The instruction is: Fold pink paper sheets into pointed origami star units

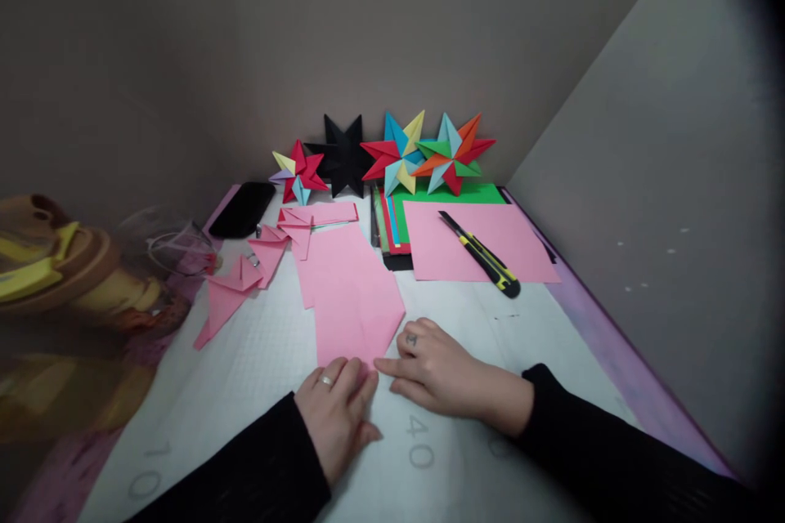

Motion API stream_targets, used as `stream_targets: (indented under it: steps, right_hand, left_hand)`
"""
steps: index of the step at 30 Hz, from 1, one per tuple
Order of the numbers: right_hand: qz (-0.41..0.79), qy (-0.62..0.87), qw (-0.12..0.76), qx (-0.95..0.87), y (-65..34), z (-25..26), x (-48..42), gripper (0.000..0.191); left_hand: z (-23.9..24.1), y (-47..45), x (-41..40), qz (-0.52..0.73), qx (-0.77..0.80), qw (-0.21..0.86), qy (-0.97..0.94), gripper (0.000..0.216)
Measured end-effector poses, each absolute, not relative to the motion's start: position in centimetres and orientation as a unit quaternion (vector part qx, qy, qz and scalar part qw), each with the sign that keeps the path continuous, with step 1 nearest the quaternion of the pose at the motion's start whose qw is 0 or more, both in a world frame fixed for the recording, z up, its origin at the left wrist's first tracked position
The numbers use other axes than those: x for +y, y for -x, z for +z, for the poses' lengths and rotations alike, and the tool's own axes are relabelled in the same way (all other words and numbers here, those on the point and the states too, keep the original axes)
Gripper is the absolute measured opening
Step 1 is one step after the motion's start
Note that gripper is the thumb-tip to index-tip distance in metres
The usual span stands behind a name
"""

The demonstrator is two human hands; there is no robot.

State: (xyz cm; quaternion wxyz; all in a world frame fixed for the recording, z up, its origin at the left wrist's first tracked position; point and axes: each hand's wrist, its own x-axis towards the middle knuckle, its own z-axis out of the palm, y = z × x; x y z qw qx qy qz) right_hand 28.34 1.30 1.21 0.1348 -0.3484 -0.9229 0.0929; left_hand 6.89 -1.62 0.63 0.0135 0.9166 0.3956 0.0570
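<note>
A sheet of pink paper (356,302) with a folded, slanted right edge lies flat on the mat in front of me. My left hand (337,400) presses its curled fingertips on the sheet's near edge, the thumb drawn in below. The index fingertip of my right hand (432,368) touches the near right corner of the sheet. The other right fingers are partly bent and apart, and nothing shows in them. Under and behind this sheet lies another pink piece (305,282), mostly covered.
Folded pink pieces (236,286) with metal clips lie left. A black phone (244,210) is behind them. A utility knife (482,255) rests on pink paper (423,249) over coloured sheets. Paper stars (401,154) lean against the wall. A lidded cup (123,278) stands far left.
</note>
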Motion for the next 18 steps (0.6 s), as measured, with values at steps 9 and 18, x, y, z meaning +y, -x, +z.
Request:
stream_targets:
  steps: [9,18]
  right_hand:
    - [-0.002,0.505,0.09,-0.858,-28.9,1.3,2.5,0.027]
    - [0.028,0.489,0.213,-0.846,-29.7,0.1,2.5,0.031]
  left_hand:
    - [0.8,-7.0,-1.4,0.079,0.377,0.029,-0.923,0.059]
    - [1.4,-4.7,0.7,0.215,0.312,-0.041,-0.924,0.033]
